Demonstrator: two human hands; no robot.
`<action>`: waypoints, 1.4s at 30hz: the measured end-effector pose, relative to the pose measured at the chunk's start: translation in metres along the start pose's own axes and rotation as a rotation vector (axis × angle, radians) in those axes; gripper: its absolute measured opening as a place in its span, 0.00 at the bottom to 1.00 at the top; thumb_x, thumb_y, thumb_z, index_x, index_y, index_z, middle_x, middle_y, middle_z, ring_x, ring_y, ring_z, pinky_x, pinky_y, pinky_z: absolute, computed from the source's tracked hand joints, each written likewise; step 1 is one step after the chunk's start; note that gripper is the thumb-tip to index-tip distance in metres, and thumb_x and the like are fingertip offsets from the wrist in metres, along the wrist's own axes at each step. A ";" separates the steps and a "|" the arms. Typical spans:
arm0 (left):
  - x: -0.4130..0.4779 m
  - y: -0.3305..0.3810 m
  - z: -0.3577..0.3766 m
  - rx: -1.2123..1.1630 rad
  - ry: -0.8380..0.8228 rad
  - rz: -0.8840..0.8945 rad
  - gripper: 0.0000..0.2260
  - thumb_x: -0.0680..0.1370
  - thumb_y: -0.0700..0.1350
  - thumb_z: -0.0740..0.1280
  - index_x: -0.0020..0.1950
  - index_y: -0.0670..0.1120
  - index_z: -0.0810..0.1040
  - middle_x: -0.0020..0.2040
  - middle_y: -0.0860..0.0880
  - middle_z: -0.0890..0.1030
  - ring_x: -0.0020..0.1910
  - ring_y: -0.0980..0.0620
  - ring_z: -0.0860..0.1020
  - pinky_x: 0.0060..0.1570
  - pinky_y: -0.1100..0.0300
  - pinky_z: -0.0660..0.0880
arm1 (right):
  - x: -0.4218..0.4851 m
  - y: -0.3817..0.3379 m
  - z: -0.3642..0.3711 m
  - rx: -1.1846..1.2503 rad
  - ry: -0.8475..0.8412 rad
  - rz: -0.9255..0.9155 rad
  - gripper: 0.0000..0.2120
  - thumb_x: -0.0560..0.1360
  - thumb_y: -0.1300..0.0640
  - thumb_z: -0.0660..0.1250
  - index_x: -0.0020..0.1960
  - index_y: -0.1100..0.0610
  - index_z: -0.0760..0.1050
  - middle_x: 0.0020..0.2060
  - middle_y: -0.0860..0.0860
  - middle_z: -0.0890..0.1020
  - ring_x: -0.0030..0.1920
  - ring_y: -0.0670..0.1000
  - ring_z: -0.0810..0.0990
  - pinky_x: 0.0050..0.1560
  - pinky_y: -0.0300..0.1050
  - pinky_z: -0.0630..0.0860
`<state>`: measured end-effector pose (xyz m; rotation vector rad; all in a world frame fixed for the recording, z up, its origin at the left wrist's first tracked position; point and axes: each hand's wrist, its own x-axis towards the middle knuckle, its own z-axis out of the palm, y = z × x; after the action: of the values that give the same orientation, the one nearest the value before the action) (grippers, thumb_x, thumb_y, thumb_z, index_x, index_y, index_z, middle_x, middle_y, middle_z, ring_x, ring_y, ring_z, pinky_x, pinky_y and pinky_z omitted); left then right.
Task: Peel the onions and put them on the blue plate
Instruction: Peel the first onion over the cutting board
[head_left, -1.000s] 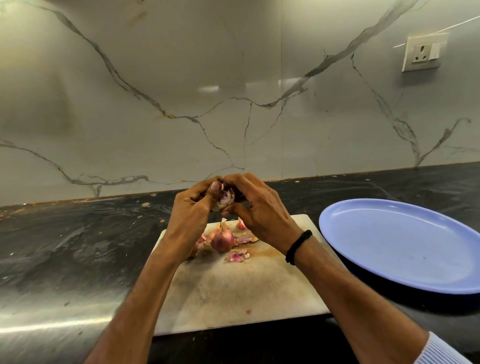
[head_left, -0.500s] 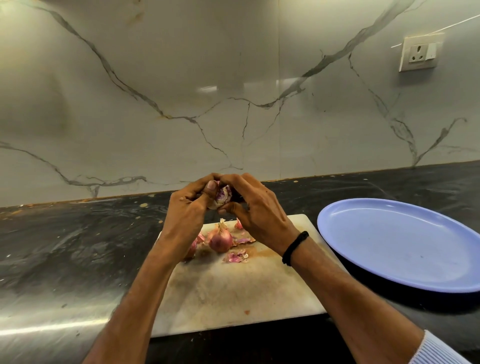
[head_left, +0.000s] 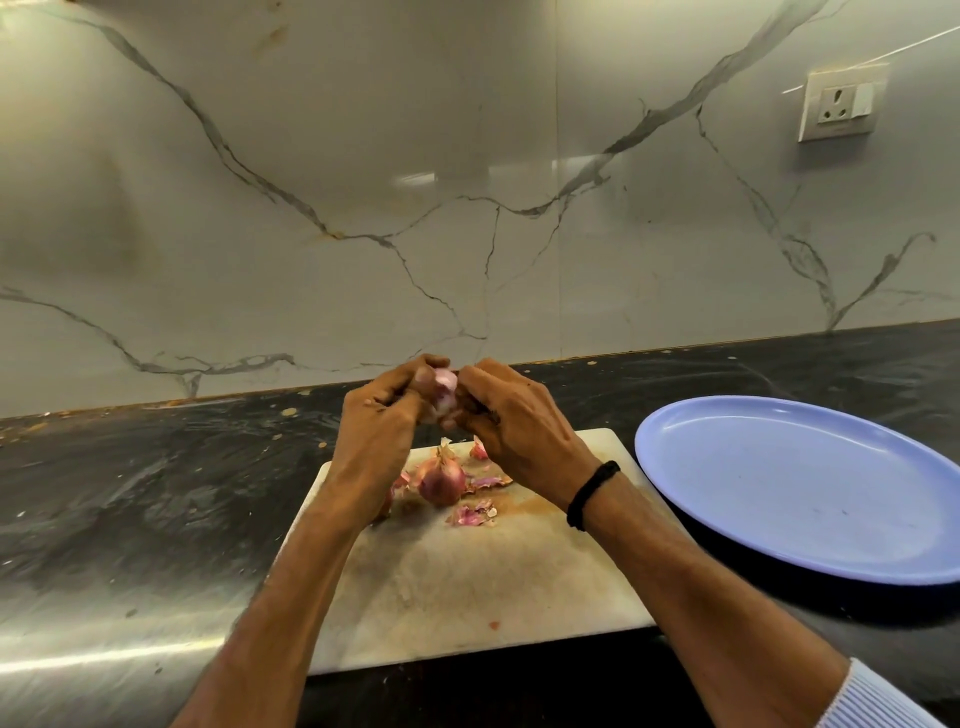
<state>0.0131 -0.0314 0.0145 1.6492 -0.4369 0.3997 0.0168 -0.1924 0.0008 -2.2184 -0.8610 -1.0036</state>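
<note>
both forearms come up from the bottom edge and angle in toward each other, so the hands meet in the middle, held up in the air. left hand (head_left: 382, 421) has its back to the camera, fingers curled over, gripping the small onion (head_left: 442, 391). right hand (head_left: 522, 428) pretty much mirrors it, knuckles up, fingers bent and pinching the same onion from the other side. right wrist wears a black band (head_left: 593, 492), and a bit of pale striped sleeve (head_left: 878, 696) shows near that elbow.
</note>
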 end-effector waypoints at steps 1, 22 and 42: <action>0.000 0.001 0.000 -0.042 0.019 -0.016 0.09 0.79 0.49 0.63 0.55 0.53 0.82 0.54 0.50 0.84 0.52 0.53 0.83 0.48 0.64 0.80 | 0.000 -0.001 0.001 -0.003 0.020 0.003 0.05 0.78 0.60 0.68 0.50 0.61 0.73 0.41 0.49 0.74 0.38 0.47 0.71 0.38 0.33 0.68; -0.005 0.009 0.001 -0.056 0.007 0.063 0.09 0.80 0.43 0.64 0.57 0.51 0.81 0.51 0.51 0.84 0.48 0.59 0.84 0.48 0.69 0.78 | 0.008 -0.005 -0.002 0.068 0.283 0.062 0.05 0.75 0.64 0.70 0.51 0.62 0.82 0.44 0.54 0.79 0.43 0.46 0.77 0.48 0.26 0.72; 0.007 -0.003 -0.006 -0.194 0.351 -0.106 0.06 0.79 0.49 0.66 0.51 0.54 0.82 0.48 0.53 0.84 0.49 0.54 0.84 0.50 0.56 0.81 | 0.003 -0.004 0.007 -0.056 0.077 0.066 0.09 0.74 0.73 0.64 0.49 0.62 0.75 0.45 0.54 0.76 0.43 0.47 0.73 0.43 0.32 0.70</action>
<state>0.0202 -0.0255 0.0158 1.3732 -0.1200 0.5385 0.0190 -0.1841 -0.0001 -2.2244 -0.7288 -1.0863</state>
